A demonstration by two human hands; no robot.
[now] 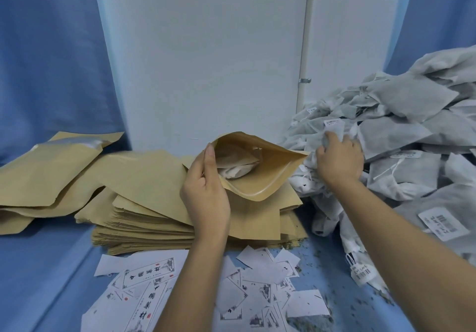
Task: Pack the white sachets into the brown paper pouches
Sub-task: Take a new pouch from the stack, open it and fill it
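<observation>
a blue cloth-covered surface point(51, 267) sits against a smooth white wall panel point(206, 61), with blue curtains point(46, 61) hanging in soft folds on both sides and a thin white pipe point(305, 48) running down the panel.

flat brown paper pouches point(144, 228) lie stacked at the centre, with larger loose ones point(51, 172) slumped to the left. thin printed paper labels point(144, 280) and dry green crumbs point(322, 288) litter the near cloth.

the hands are apart. the left hand point(206, 190) pinches the rim of an open pouch point(257, 185) above the stack; its mouth gapes in an oval, and a crumpled white sachet inside point(237, 170) shows. the right hand point(337, 156) curls its fingers round a tagged sachet point(336, 127) at the edge of the heap of white sachets point(412, 125), fibrous, pillowy squares with strings.
</observation>
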